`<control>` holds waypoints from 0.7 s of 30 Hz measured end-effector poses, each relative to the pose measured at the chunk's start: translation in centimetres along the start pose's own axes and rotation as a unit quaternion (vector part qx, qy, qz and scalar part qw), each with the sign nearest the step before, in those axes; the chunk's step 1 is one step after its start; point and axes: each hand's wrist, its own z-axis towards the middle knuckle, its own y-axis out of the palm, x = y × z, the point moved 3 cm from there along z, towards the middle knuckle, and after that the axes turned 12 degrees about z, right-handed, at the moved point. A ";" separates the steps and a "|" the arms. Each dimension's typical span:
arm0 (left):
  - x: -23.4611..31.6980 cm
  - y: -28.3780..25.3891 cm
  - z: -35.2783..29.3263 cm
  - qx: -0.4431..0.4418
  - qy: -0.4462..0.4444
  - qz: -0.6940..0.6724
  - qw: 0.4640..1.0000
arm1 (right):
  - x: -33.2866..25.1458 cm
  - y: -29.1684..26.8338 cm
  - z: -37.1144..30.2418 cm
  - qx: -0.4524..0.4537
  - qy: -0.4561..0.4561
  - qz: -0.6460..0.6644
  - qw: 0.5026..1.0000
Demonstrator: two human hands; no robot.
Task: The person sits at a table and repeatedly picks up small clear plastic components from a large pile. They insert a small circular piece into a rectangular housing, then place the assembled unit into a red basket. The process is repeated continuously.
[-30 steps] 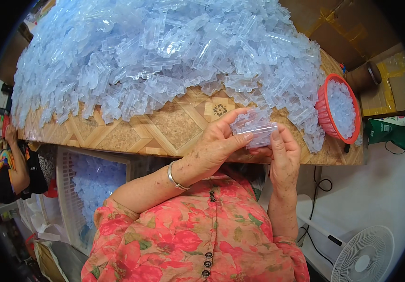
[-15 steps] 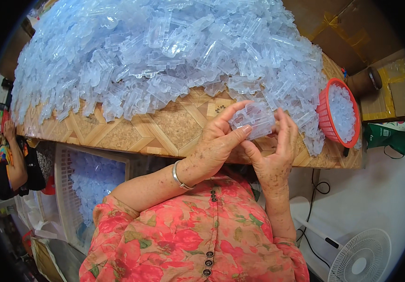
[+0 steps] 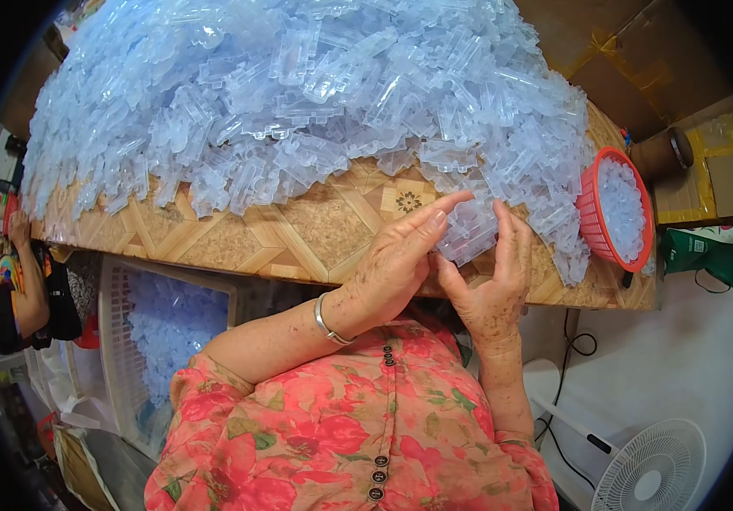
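Between my two hands, just above the table's near edge, is a small clear plastic piece [image 3: 471,230], thin and moulded, with a stepped outline. My right hand [image 3: 494,285] grips it by its edges, thumb at the lower left and fingertips at the upper right. Against its left side lies my left hand [image 3: 392,255], thumb close along the stretched index finger; its other fingers are mostly hidden. A large heap of similar clear, bluish plastic pieces [image 3: 298,102] covers most of the patterned table [image 3: 290,238], reaching nearly to my fingertips.
On the table's right stands a tilted red basket [image 3: 589,204] holding small translucent pieces. A pale crate [image 3: 115,341] with more pieces is below the table at left. Cardboard boxes [image 3: 715,162], a green bag [image 3: 707,255] and a white fan [image 3: 652,477] are at right. Another person's arm [image 3: 33,289] shows far left.
My left thumb has shifted up off the face of the plastic piece toward the index finger. The piece has turned slightly and sits a little lower. The camera view has shifted slightly.
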 end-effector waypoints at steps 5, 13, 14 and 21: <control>0.3 0.5 -0.2 -0.015 -0.004 -0.018 1.000 | 0.0 -1.0 -0.2 0.032 -0.012 0.013 0.999; 0.1 0.3 -0.2 -0.048 0.039 0.060 0.996 | -0.2 -0.7 -0.3 0.009 -0.028 0.076 0.997; 0.1 0.4 -0.2 -0.050 0.040 0.061 0.996 | 0.0 -0.7 -0.4 0.005 -0.016 0.098 0.995; 0.8 1.0 -0.8 -0.054 -0.013 0.009 0.998 | -0.1 -0.7 -0.2 -0.009 0.014 0.119 0.993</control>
